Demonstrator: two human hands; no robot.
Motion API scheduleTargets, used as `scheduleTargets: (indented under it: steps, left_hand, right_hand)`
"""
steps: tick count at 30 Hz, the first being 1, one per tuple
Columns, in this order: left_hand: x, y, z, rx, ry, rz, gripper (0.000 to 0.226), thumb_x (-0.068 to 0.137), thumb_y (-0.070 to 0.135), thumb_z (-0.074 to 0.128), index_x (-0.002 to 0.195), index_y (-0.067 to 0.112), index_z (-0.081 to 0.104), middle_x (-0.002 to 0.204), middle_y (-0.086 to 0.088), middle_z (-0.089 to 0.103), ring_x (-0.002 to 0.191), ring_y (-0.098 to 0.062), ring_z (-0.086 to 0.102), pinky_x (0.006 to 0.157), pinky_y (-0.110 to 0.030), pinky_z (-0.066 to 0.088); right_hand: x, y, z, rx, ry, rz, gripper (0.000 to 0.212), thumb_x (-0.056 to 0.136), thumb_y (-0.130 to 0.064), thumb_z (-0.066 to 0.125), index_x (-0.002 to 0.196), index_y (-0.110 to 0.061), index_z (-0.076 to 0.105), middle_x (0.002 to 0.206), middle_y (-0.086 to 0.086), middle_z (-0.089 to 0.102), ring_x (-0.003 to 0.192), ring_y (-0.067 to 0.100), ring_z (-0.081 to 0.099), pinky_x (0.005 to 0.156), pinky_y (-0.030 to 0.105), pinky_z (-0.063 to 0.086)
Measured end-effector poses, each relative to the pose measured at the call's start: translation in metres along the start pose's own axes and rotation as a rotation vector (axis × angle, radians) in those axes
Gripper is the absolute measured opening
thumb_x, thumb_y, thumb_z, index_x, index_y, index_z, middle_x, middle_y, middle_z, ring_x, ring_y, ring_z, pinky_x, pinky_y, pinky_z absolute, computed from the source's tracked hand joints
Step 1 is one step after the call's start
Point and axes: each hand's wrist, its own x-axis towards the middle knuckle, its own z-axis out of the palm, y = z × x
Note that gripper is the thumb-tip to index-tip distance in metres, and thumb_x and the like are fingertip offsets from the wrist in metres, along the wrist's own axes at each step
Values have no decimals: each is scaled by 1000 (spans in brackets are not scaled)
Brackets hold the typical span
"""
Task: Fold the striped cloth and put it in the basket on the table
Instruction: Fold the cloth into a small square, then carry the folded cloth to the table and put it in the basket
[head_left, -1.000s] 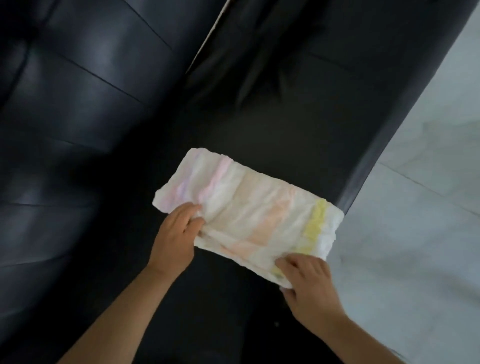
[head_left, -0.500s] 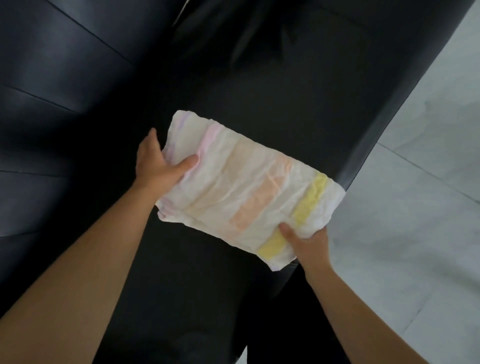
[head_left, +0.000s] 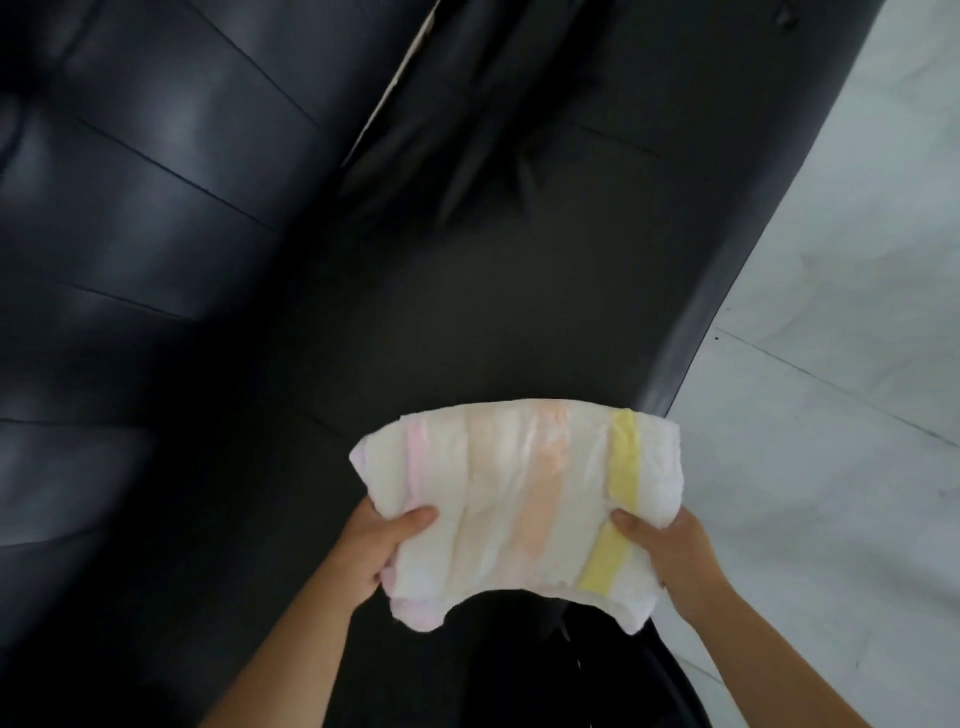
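The striped cloth is white with pale pink, orange and yellow stripes. It is folded into a thick rectangle and held up off the black sofa seat. My left hand grips its left end, thumb on top. My right hand grips its right end by the yellow stripe, thumb on top. The cloth sags a little between the two hands. No basket or table is in view.
The black leather sofa backrest fills the left side. A pale tiled floor runs along the right beyond the seat's front edge. Dark clothing on my legs shows at the bottom.
Both hands shifted their grip to the ends of the folded cloth and lifted it off the seat, bringing it nearer to me. The cloth now looks more compact.
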Motion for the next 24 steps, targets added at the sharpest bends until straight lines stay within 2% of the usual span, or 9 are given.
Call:
scheduleTargets:
  steps: [3,5,9,12,14,16,20,22,24]
  left_hand:
    - [-38,-2,27,-28,38,90,48,71,8,72,114,12,51,117,-13,60,107,-29,57,96,-48,46]
    - [-70,6,43,-38,41,156,52,68,8,75,113,15,51,116,-11,60,106,-29,57,95,-50,47]
    - [-148,33,76,-54,0,271,72,40,27,78,107,23,53,112,-8,62,103,-28,60,88,-48,51]
    - [-198,53,112,-26,-71,329,70,36,29,76,102,26,54,110,-8,64,101,-28,61,86,-47,51]
    - [-226,66,143,57,-104,357,77,34,31,75,107,24,53,111,-7,64,101,-26,61,87,-46,50]
    - [-245,76,178,133,-178,351,82,34,29,76,112,20,52,109,-8,64,99,-26,62,82,-42,52]
    - [-262,103,266,294,-290,349,79,37,18,76,111,12,51,90,-1,63,81,-14,60,61,-23,45]
    - [-261,127,322,381,-313,391,83,32,23,77,110,13,51,92,0,63,84,-14,60,65,-24,46]
    - [-258,157,384,440,-318,444,77,30,29,77,103,19,54,99,-4,64,90,-20,61,77,-34,49]
  right_hand:
    - [-32,-7,-25,-56,60,-86,31,78,-15,71,99,-9,50,84,8,57,88,28,51,76,36,40]
    - [-62,-10,-47,-55,104,-114,24,81,-14,67,93,-10,47,71,0,52,85,28,50,74,36,39]
    - [-139,-18,-103,45,190,-155,22,81,-13,67,93,-8,50,69,-1,53,76,29,54,69,36,44]
    - [-201,-18,-154,171,289,-194,31,69,-19,78,85,-12,52,66,1,55,63,21,53,54,30,40]
    - [-233,-13,-187,255,365,-187,33,65,-27,77,83,-11,55,71,11,60,69,26,55,60,32,41]
    - [-254,-6,-220,331,428,-154,24,72,-12,77,85,-10,56,77,15,61,78,27,55,70,32,40]
    - [-263,6,-288,475,511,-70,21,72,-2,74,91,1,66,70,5,63,70,17,56,63,29,43]
    - [-252,-1,-329,553,537,-50,28,73,-4,74,98,6,66,78,12,64,75,19,56,69,30,44]
    - [-237,-20,-378,629,573,-76,26,73,-5,75,94,7,66,69,10,63,66,17,55,58,29,43]
